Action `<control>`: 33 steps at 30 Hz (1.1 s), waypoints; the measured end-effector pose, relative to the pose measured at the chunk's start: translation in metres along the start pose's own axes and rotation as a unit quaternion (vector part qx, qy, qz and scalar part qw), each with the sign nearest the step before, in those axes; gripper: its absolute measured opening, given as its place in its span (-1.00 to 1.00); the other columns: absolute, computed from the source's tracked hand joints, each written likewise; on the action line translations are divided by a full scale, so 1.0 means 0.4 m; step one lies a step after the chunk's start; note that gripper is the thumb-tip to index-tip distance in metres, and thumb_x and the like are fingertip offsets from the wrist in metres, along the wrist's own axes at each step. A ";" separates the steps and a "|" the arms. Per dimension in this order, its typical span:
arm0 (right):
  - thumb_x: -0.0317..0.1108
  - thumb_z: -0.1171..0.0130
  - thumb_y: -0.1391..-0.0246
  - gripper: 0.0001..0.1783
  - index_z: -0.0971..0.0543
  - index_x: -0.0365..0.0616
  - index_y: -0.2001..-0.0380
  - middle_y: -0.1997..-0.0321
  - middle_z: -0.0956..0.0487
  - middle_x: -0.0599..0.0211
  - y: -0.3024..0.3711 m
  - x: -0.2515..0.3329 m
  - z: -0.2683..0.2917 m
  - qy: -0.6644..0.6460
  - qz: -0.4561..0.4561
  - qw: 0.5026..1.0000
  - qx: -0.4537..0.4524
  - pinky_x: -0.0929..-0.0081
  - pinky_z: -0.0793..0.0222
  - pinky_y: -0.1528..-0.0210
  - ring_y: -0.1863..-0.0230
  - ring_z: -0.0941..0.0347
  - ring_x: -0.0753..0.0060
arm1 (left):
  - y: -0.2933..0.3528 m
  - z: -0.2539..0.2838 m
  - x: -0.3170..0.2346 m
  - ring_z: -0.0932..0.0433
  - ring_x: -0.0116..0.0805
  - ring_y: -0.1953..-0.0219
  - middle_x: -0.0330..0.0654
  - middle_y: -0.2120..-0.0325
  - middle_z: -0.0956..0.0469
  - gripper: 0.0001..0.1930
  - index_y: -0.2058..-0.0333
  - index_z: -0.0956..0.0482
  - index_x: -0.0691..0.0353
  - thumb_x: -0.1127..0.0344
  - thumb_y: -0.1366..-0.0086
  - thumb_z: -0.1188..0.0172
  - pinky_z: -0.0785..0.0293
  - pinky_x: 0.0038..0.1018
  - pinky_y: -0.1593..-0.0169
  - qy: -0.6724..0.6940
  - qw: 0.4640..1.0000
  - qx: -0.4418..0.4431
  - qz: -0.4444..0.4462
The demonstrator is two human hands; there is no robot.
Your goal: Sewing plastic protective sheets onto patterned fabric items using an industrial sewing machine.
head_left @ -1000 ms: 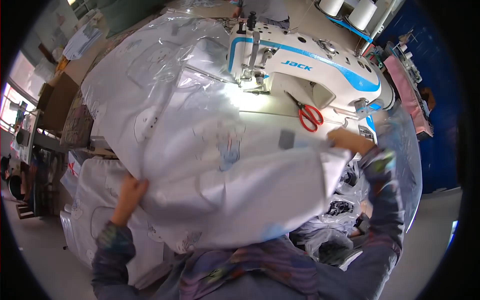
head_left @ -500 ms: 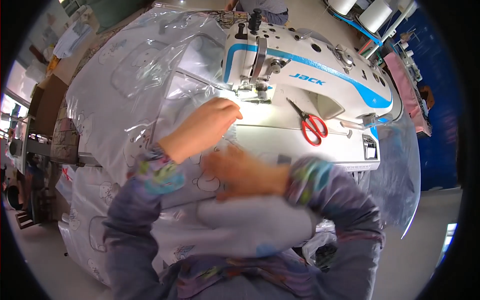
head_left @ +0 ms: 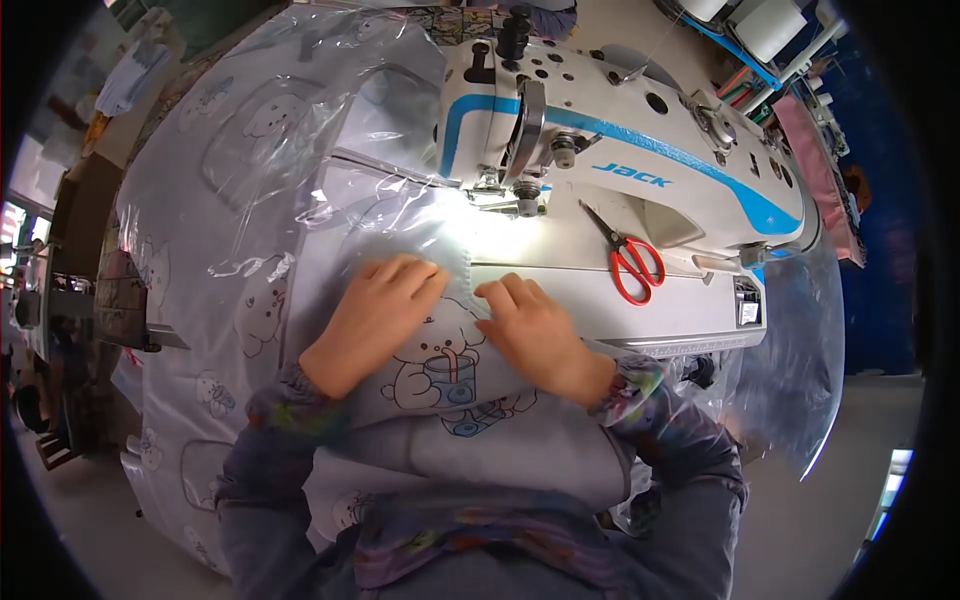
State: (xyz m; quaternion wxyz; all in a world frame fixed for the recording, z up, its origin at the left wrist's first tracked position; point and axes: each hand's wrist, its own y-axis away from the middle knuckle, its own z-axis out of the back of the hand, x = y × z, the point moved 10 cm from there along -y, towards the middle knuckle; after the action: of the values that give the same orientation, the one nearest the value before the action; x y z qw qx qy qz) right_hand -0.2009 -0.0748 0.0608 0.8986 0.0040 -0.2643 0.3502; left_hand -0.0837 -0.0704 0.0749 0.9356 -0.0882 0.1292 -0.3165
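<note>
Grey fabric printed with white cartoon puppies spreads over the table and down over my lap, with its stitched edge running up toward the needle. Over its upper left part lies glossy clear plastic film. My left hand rests on the fabric left of that edge, fingers bent and pressed together on the cloth. Across from it, my right hand has its fingers curled at the fabric's edge, the thumb partly hidden. Just beyond both hands is the lit needle area of a white and blue sewing machine.
Red-handled scissors lie on the machine bed, right of the needle. White thread cones stand at the back right. Clear plastic sheeting hangs off the table's right side. Part of another person shows at the far edge.
My left hand has drawn back from the needle area toward me. My right hand, blurred before, has moved right and away from me to the fabric's edge, uncovering the puppy print.
</note>
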 end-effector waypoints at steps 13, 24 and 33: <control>-0.36 -0.19 -0.20 -0.56 -0.54 0.13 -0.17 0.40 -0.59 0.18 0.021 -0.063 -0.019 0.007 -0.030 0.997 0.067 0.12 -0.48 0.39 0.43 -0.55 -0.01 | -0.034 -0.019 -0.004 -0.49 -0.23 0.25 -0.25 0.38 -0.45 -0.69 0.14 -0.69 0.13 0.41 -0.10 -0.19 -0.45 -0.32 0.18 0.055 0.994 -0.052 0.078; -0.34 -0.17 -0.21 -0.52 -0.52 0.28 -0.20 0.45 -0.47 0.25 -0.036 -0.095 -0.010 0.074 -0.036 0.997 0.014 0.14 -0.44 0.47 0.52 -0.50 0.08 | -0.115 -0.013 0.060 -0.51 -0.21 0.23 -0.21 0.41 -0.47 -0.79 0.32 -0.73 0.10 0.42 -0.05 -0.20 -0.47 -0.30 0.16 0.042 0.994 -0.071 0.077; -0.37 -0.03 -0.18 -0.45 -0.44 0.29 -0.26 0.33 -0.55 0.19 -0.086 -0.126 -0.038 0.150 -0.060 0.987 0.021 0.15 -0.55 0.45 0.48 -0.60 0.04 | -0.067 0.066 -0.060 -0.51 -0.19 0.22 -0.16 0.35 -0.47 -0.81 0.25 -0.66 0.13 0.38 -0.12 -0.22 -0.47 -0.29 0.16 0.008 0.989 -0.149 0.017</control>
State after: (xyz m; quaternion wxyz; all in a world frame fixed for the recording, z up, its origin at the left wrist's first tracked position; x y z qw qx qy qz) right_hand -0.2028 -0.1292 0.0297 0.9474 -0.0139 -0.1179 0.2973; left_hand -0.1096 -0.0745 0.1109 0.9161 -0.2220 0.1836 -0.2788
